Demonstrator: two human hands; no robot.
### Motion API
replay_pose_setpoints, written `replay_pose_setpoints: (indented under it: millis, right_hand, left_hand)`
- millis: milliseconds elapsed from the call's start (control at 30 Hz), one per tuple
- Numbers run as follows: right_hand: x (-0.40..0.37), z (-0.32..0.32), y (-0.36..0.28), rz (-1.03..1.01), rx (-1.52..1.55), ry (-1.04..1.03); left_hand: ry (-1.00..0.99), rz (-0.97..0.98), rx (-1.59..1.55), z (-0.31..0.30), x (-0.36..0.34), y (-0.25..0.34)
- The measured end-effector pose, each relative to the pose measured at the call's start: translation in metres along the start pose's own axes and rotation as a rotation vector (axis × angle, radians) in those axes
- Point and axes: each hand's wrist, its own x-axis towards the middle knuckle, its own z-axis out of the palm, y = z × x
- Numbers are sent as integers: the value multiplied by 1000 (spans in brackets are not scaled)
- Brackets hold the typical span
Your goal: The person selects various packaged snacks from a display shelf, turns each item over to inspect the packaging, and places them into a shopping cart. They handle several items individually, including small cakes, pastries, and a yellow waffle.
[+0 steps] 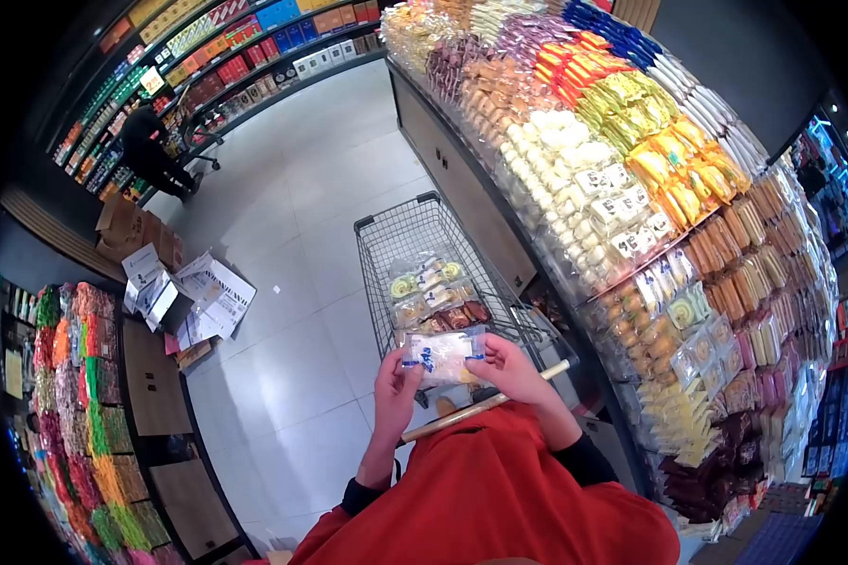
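A clear plastic packet (443, 356) with blue print and pale contents is stretched between my two hands, over the near end of the shopping cart. My left hand (399, 386) pinches its left edge; my right hand (509, 365) grips its right edge. Just beyond it, the wire shopping cart (372, 273) carries several clear packs of snacks (433, 294), some pale, some green, some brown. The cart's pale handle bar (485, 405) runs below my wrists, in front of my red garment (481, 490).
A long display (575, 160) piled with packaged sweets and cakes borders the cart on the right. At left stand bright candy bags (89, 377). Flattened cardboard (207, 297) and boxes (134, 226) lie on the tiled floor (297, 179). A person in dark clothes (151, 146) bends near the far shelves.
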Motion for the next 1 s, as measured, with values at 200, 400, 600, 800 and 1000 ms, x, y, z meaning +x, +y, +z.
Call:
replay_pose_setpoints:
  millis: [200, 400, 600, 800, 1000]
  right_hand:
    - [-1, 0, -11, -156, -274, 69]
    - [-2, 6, -31, -416, -512, 34]
    - [-1, 5, -25, -459, -562, 15]
    - [-6, 2, -9, -132, -312, 101]
    - [4, -14, 26, 48, -120, 199]
  left_hand:
    - [25, 115, 134, -6, 3, -8]
    - [-96, 327, 133, -5, 6, 5]
    - [-87, 364, 122, -6, 1, 1]
    - [42, 139, 139, 3, -7, -10]
    - [34, -7, -54, 11, 1, -39]
